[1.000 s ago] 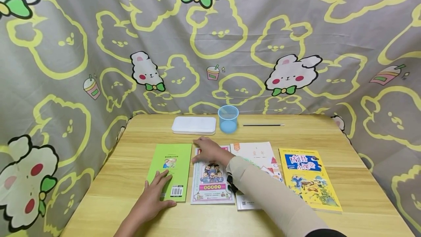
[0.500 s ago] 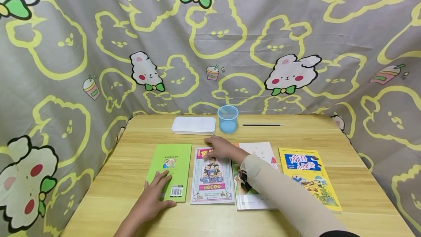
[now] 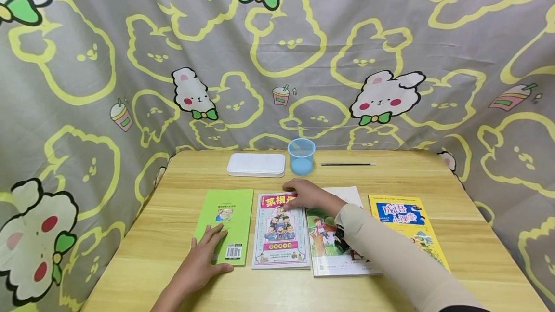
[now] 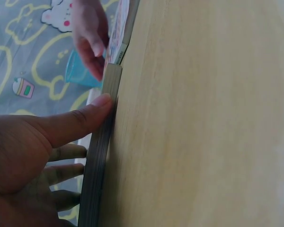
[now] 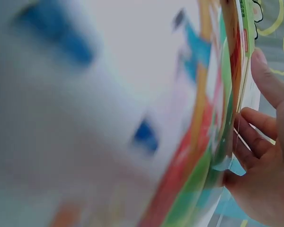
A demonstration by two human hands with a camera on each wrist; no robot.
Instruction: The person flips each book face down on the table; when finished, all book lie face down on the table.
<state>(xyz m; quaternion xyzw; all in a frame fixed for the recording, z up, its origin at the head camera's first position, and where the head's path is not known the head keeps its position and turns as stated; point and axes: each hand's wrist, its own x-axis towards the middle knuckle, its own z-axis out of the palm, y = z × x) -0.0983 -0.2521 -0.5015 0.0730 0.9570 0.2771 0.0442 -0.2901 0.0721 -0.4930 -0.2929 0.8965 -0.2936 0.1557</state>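
My left hand point(image 3: 198, 260) rests with spread fingers on the lower left of a green book point(image 3: 236, 211), back cover up with a barcode. In the left wrist view its thumb point(image 4: 78, 124) touches the book's edge. My right hand point(image 3: 313, 195) is over the top right of a book with a pink title point(image 3: 281, 254), beside a white illustrated book point(image 3: 325, 266). Its fingers are loosely bent and grip nothing visible; whether they touch the cover I cannot tell. A yellow book point(image 3: 396, 213) lies farthest right, partly hidden by the right sleeve.
Along the back of the wooden table point(image 3: 143, 254) stand a white flat case point(image 3: 256, 164) and a translucent blue cup point(image 3: 301, 158). A dark pencil point(image 3: 348, 164) lies right of the cup. Patterned grey cloth point(image 3: 277, 61) hangs around the table.
My right hand has slid rightward from the top left of the pink-titled book to its top right, uncovering the title. My left hand and the books stay put.
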